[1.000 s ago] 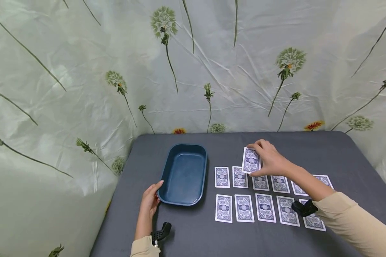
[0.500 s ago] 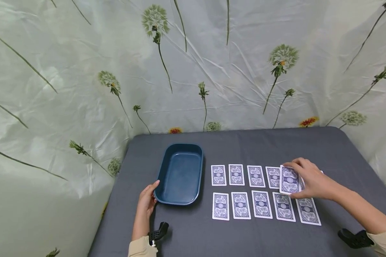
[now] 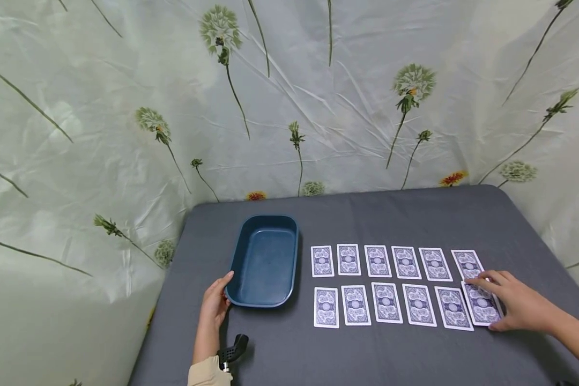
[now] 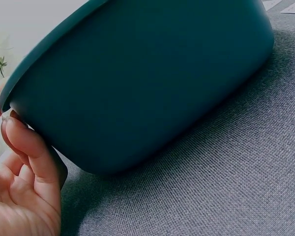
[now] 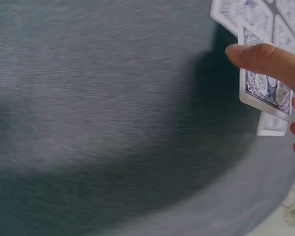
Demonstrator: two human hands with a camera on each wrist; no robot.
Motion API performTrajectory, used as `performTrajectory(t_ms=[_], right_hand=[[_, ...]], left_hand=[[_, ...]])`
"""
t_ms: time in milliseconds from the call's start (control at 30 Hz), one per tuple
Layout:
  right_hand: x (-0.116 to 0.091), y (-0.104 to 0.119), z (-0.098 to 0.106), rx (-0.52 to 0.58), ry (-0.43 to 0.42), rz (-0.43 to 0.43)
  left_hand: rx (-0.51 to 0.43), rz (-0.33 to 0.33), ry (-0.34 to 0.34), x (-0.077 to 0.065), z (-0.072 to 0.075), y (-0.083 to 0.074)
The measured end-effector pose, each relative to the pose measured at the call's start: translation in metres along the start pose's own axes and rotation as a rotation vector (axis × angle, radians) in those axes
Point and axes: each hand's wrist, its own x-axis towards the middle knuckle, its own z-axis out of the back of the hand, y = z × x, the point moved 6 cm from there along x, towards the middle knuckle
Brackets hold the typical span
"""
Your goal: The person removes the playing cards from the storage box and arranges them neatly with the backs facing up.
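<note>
My right hand [image 3: 518, 303] pinches a playing card [image 3: 481, 305] by its ends, thumb at the near end and fingers at the far end. Its blue patterned back faces up, at the right end of the front row. In the right wrist view the thumb [image 5: 260, 56] lies over the held card [image 5: 268, 93], which is tilted above the cloth. My left hand [image 3: 214, 301] grips the near left corner of a blue rectangular tray [image 3: 235, 262]. Under the tray's rim, the curled fingers [image 4: 34, 152] show in the left wrist view.
Two rows of face-down cards lie right of the tray, including a back-row card [image 3: 348, 260] and a front-row card [image 3: 356, 305]. Grey cloth [image 3: 366, 356] covers the table. A floral curtain [image 3: 270, 107] hangs behind it.
My right hand has carried a card rightward from above the back row, then toward me to the front row's right end. The left hand stays on the tray. The head view has shifted slightly.
</note>
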Motion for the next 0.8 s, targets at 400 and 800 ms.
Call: performTrajectory(t_ms=[400,800], right_hand=[[-0.020,-0.013,-0.017,0.036,-0.028,-0.010],[-0.027,-0.017,-0.019,-0.001,0.026,0.016]], left_hand=[[-0.026,0.010,0.001,-0.002,0.000,-0.002],[-0.040,0.000,-0.001,-0.001,-0.003,0.001]])
